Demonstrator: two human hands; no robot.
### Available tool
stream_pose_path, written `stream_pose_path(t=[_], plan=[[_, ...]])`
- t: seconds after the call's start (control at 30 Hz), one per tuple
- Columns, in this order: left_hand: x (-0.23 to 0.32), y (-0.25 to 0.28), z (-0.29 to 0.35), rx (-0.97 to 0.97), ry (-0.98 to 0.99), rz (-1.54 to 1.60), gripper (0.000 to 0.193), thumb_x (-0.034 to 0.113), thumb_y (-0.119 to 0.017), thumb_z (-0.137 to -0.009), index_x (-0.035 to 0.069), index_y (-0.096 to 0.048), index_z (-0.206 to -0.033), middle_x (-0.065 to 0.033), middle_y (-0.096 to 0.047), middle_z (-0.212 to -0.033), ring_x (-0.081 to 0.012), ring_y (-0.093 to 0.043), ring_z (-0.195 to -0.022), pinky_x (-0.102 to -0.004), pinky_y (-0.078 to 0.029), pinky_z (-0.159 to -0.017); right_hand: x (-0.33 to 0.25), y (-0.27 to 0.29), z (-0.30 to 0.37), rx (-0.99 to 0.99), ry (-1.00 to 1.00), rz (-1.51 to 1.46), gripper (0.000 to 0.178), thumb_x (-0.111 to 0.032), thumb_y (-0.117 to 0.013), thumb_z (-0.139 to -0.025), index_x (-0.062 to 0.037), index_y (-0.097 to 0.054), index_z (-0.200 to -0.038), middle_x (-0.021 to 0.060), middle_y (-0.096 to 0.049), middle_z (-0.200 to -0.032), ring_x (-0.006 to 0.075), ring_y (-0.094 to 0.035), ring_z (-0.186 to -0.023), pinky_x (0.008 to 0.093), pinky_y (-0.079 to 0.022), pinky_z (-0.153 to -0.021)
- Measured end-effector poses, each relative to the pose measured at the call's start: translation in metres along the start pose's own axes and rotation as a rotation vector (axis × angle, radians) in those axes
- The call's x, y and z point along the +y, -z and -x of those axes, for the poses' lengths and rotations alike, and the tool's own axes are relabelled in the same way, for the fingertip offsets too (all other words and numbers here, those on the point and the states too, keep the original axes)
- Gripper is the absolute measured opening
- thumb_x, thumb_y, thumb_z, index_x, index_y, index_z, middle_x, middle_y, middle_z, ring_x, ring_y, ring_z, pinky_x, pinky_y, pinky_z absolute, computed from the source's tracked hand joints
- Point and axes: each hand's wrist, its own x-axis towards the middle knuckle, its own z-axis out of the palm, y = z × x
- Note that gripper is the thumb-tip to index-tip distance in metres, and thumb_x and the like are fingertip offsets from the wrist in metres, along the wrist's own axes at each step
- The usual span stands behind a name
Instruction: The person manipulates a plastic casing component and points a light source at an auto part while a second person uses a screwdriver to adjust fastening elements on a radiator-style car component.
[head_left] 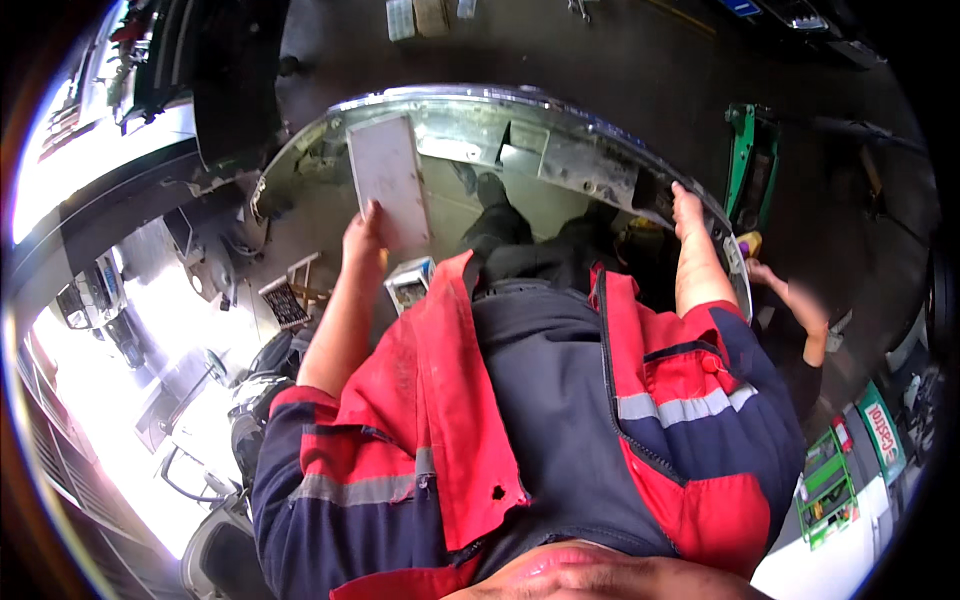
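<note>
Our left hand (pixel 365 240) is gripping the pale box (pixel 388 165) by its near edge, fingers (pixel 372 212) partly hidden; our right hand (pixel 687 212) is gripping the side of the bumper (pixel 590 172), which is curving before our legs (pixel 497 225). For steadiness, we should be balancing both grips evenly.

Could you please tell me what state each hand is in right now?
Left hand: closed, holding the flat box.
Right hand: closed on the edge of the bumper.
</note>
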Motion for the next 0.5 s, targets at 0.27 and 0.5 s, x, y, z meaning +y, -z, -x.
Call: stream_pose_path(t=[0.27, 0.5], plan=[[0.047, 0.028, -0.041, 0.042, -0.008, -0.02, 0.058, 0.047, -0.06, -0.089, 0.0, -0.052, -0.122, -0.0087, -0.06, -0.117, -0.023, -0.058, -0.107, -0.0398, -0.047, -0.092, -0.044, -0.026, 0.01, -0.014, -0.047, -0.003, 0.073, -0.055, -0.063, -0.084, 0.0054, -0.056, -0.123, 0.0166, -0.057, -0.127, 0.0259, -0.051, -0.119, 0.0343, -0.037, -0.101], [-0.033, -0.033, -0.097, -0.036, -0.008, 0.33, 0.057, 0.045, -0.057, -0.091, 0.001, -0.05, -0.127, -0.0087, -0.06, -0.121, -0.0239, -0.056, -0.113, -0.0423, -0.043, -0.099, 0.006, -0.041, -0.03, 0.114, -0.489, -0.865, 0.086, -0.075, -0.046, -0.08, -0.0105, -0.041, -0.137, 0.0118, -0.043, -0.14, 0.028, -0.043, -0.12, 0.0443, -0.032, -0.1]])
